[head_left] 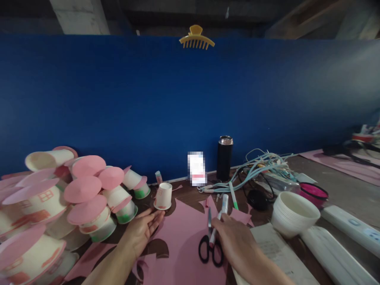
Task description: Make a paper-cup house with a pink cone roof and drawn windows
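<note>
My left hand (144, 230) rests palm up with its fingers stretched out, just in front of a small paper cup (163, 195). The cup stands upside down or upright, I cannot tell which, and has red windows drawn on it. Over the table at the right, my right hand (236, 238) curls its fingers on a slim marker pen (213, 238). Black-handled scissors (204, 249) lie beside and partly under that pen. Another white marker (225, 203) lies just beyond the fingers. Beneath is a cut sheet of pink paper (185, 245).
Paper cups with pink discs (83, 189) are piled at the left. At the back stand a bright phone-like screen (196, 168) and a black bottle (225, 158). Pale cables (252, 176), stacked white bowls (292, 213) and a power strip (353, 225) lie right. A blue partition (148, 99) rises behind.
</note>
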Motion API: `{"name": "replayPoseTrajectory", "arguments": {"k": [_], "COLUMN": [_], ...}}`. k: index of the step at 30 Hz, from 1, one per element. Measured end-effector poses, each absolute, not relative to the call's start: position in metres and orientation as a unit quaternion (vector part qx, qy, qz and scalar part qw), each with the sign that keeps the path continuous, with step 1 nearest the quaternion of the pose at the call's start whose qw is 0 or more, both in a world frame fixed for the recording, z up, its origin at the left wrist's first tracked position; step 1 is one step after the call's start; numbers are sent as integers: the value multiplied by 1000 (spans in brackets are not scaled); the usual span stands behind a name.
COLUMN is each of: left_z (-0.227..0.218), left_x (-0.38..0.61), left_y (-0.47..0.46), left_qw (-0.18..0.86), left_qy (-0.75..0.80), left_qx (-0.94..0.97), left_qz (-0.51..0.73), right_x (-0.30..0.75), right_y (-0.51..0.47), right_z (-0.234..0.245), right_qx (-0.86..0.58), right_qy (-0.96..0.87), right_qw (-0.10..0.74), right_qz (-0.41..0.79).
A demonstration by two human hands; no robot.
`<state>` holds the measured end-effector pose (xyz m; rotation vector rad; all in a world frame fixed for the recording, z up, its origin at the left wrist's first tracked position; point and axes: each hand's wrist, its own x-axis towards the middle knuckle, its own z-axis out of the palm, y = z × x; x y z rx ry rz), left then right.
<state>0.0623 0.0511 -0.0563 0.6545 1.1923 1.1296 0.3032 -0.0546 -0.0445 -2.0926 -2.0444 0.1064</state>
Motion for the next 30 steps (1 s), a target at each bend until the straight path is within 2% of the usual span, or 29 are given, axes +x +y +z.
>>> {"name": "replayPoseTrajectory", "arguments": {"k": [3, 6, 11, 13, 17, 24, 30], "left_z": [-51, -45, -37, -39, -47, -59, -56], "left_x": [54, 42, 27, 27, 34, 44, 46], "left_y": [40, 33, 42, 54, 77, 98, 93], "left_qw": [595, 514, 320, 251, 168, 103, 28], "left_qy": [568, 621, 644, 638, 642, 650, 655], "left_qx": [338, 416, 584, 636, 690, 736, 750], "left_qz": [457, 421, 375, 355, 288, 161, 89], "right_x": [304, 303, 302, 302, 302, 302, 303], "right_y": [-57, -60, -62, -60, -58, -55, -46], "right_z": [-43, -40, -39, -42, -47, -52, -58], "right_qx": [-704, -689, -610, -579, -557, -553, -562], "right_qy": [-697, -702, -665, -661, -665, -649, -590], "right_qw": [132, 178, 431, 478, 498, 521, 562], "right_qz": [31, 22, -2, -6, 2, 36, 139]}}
